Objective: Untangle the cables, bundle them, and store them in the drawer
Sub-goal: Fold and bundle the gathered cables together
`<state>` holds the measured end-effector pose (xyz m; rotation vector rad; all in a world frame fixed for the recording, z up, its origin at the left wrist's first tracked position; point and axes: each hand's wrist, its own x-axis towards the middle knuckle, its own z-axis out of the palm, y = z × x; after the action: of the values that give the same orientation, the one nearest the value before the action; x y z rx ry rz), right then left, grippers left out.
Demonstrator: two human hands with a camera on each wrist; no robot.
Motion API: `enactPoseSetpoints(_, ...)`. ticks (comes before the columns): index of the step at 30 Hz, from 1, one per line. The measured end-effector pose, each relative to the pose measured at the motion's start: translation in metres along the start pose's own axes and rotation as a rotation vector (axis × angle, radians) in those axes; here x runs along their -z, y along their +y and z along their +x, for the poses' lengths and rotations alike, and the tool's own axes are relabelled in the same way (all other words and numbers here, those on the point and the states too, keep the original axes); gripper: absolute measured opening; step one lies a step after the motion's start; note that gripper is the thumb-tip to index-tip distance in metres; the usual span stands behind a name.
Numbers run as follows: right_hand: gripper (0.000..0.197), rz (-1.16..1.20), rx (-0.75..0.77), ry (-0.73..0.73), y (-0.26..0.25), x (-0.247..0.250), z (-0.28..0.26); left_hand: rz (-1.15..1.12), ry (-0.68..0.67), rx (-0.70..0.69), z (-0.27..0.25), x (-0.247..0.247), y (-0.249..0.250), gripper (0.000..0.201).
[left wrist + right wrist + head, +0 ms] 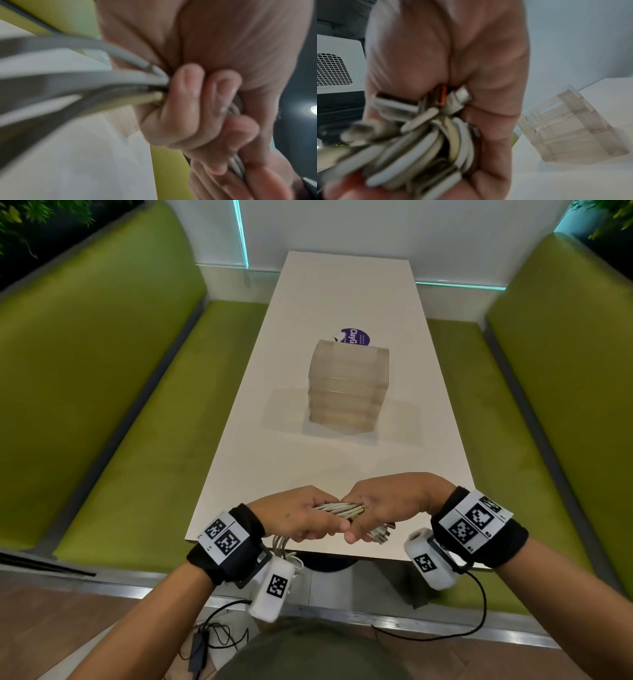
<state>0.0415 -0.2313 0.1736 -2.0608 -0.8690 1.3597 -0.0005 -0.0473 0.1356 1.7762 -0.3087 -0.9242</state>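
A bunch of white and cream cables (339, 509) is stretched between my two hands above the near end of the white table (342, 296). My left hand (301, 517) grips one end, and loops (282, 546) hang below it. My right hand (383, 508) grips the other end, where the plugs (382, 534) stick out. The left wrist view shows fingers (183, 108) curled round the cables (85, 79). The right wrist view shows a blurred cluster of plugs and cables (419, 135) in the fist. A clear plastic drawer unit (347, 386) stands mid-table with all its drawers closed.
A purple round sticker (356, 337) lies behind the drawer unit. Green upholstered benches (102, 371) flank the table on both sides. Black wires (219, 635) trail on the floor near my feet. The drawer unit (573, 125) also appears in the right wrist view.
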Motion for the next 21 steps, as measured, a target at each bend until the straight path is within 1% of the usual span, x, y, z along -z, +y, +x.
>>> enactPoseSetpoints(2,0.017,-0.031,-0.003,0.020,-0.001,0.001,0.000,-0.015,0.003,-0.014,0.000,0.001,0.000,0.034)
enactPoseSetpoints(4,0.014,-0.044,0.000,0.036,-0.002,0.002,-0.001,-0.029,0.008,-0.033,0.001,0.001,0.002,0.031)
enactPoseSetpoints(5,0.011,-0.056,0.003,0.044,-0.002,0.002,-0.002,-0.039,0.015,-0.048,0.001,0.001,0.003,0.034)
enactPoseSetpoints(8,0.016,-0.112,0.008,0.082,-0.005,0.009,-0.008,-0.108,0.025,-0.147,0.000,0.004,-0.002,0.061)
enactPoseSetpoints(10,0.019,-0.104,0.009,0.144,-0.005,0.018,-0.018,-0.182,0.045,-0.203,-0.004,0.004,-0.016,0.064)
enactPoseSetpoints(14,0.025,-0.099,0.034,0.308,-0.005,0.039,-0.040,-0.273,0.163,-0.292,-0.003,-0.006,-0.036,0.055)
enactPoseSetpoints(16,0.025,-0.053,0.066,0.347,-0.007,0.046,-0.044,-0.281,0.228,-0.317,0.001,-0.012,-0.037,0.052)
enactPoseSetpoints(19,0.022,0.004,0.116,0.395,-0.010,0.049,-0.044,-0.208,0.351,-0.361,0.006,-0.018,-0.036,0.055)
enactPoseSetpoints(21,0.024,0.042,0.140,0.418,-0.010,0.047,-0.043,-0.223,0.418,-0.363,0.007,-0.019,-0.036,0.054)
